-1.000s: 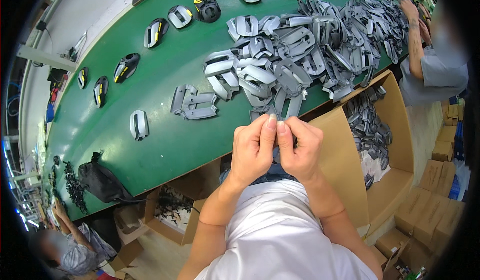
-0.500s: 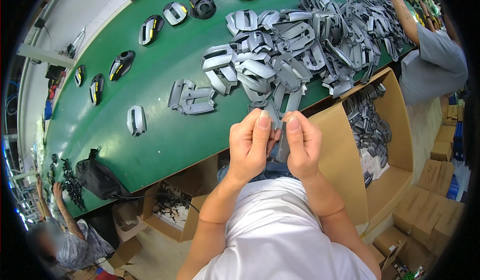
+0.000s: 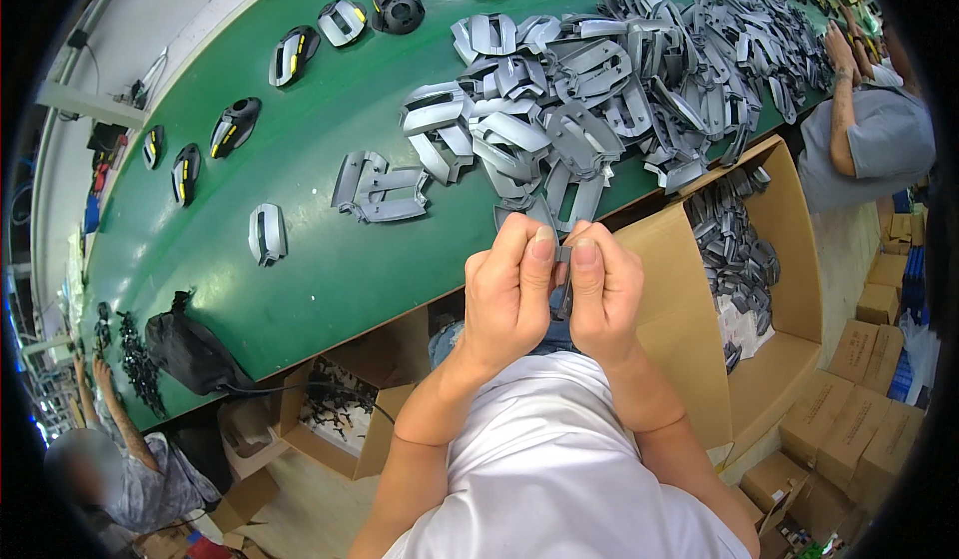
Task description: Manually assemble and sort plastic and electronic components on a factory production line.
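Both my hands are closed on one grey plastic shell part [image 3: 564, 294], held in front of my body at the edge of the green table [image 3: 340, 294]. My left hand [image 3: 509, 294] pinches its left side, thumb on top. My right hand [image 3: 605, 289] grips the other side the same way, and the two thumbs nearly meet. Fingers hide most of the part. Just beyond my hands lies a large heap of similar grey shells [image 3: 569, 129]. Left of the heap sit a couple of loose grey shells [image 3: 383, 189] and a single silver-grey shell [image 3: 267, 234].
Black, grey and yellow assemblies [image 3: 293, 56] stand along the table's far side. An open carton [image 3: 689, 334] of grey parts is at my right. A black bag [image 3: 193, 344] lies at the left, above another carton [image 3: 385, 424]. Co-workers sit left and right [image 3: 869, 144].
My hands stay together, and the grey part between them has turned, showing less of itself. The right co-worker's raised arm has come down to the far end of the heap.
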The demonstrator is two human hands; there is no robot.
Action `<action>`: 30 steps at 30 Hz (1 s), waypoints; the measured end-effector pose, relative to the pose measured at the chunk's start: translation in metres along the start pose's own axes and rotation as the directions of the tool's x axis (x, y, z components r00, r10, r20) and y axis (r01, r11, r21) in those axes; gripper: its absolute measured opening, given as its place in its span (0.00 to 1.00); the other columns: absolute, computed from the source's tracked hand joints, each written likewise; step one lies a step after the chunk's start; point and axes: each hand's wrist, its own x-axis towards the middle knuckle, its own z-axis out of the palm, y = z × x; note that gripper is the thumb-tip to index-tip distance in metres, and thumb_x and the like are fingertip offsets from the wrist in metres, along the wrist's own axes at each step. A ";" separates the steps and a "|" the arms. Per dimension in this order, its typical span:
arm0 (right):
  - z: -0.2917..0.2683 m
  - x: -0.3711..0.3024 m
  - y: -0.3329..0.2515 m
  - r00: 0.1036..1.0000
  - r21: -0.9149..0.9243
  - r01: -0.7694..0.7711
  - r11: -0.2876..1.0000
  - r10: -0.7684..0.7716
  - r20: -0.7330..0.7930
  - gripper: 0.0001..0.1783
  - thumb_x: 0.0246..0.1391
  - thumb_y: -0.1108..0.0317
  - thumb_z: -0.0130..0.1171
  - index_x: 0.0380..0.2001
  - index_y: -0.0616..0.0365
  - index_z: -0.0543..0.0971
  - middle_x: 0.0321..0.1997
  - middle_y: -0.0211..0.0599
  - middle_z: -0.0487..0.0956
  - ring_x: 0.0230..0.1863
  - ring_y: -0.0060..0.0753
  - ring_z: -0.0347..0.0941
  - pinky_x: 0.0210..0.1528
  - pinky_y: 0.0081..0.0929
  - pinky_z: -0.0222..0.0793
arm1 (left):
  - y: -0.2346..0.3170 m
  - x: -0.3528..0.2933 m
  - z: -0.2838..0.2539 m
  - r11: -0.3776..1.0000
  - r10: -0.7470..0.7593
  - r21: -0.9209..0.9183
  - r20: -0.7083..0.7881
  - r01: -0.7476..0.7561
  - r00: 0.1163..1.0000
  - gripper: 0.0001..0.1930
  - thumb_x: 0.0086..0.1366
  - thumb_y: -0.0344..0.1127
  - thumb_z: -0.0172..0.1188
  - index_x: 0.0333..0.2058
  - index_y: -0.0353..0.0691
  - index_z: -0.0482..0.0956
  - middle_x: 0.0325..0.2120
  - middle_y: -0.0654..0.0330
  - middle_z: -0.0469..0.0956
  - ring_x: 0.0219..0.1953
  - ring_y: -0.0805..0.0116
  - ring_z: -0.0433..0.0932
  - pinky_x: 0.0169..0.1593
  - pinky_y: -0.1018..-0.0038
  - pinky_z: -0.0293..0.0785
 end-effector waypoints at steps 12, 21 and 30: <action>-0.008 -0.001 0.003 0.984 -0.166 0.163 0.973 -0.172 -0.043 0.16 0.59 0.70 0.44 0.17 0.63 0.67 0.14 0.36 0.66 0.14 0.30 0.62 0.17 0.26 0.56 | -0.001 0.000 0.008 0.982 -0.098 -0.160 0.034 0.103 0.995 0.15 0.70 0.37 0.42 0.25 0.36 0.64 0.15 0.67 0.65 0.13 0.84 0.57 0.16 0.83 0.53; -0.010 -0.004 0.013 0.995 0.017 0.072 0.997 -0.070 -0.074 0.18 0.62 0.67 0.40 0.18 0.62 0.64 0.14 0.32 0.65 0.14 0.22 0.58 0.17 0.21 0.54 | 0.001 0.000 0.015 1.000 0.003 -0.008 -0.019 -0.003 1.000 0.14 0.69 0.36 0.42 0.25 0.36 0.65 0.12 0.66 0.65 0.13 0.83 0.61 0.17 0.83 0.56; -0.011 -0.005 0.006 0.997 0.003 0.038 0.999 -0.038 -0.063 0.19 0.63 0.65 0.41 0.18 0.62 0.64 0.15 0.32 0.64 0.15 0.22 0.57 0.18 0.21 0.54 | 0.002 0.001 0.011 0.999 0.011 0.043 0.067 -0.014 0.998 0.08 0.67 0.30 0.46 0.28 0.34 0.69 0.12 0.59 0.69 0.10 0.66 0.69 0.16 0.75 0.63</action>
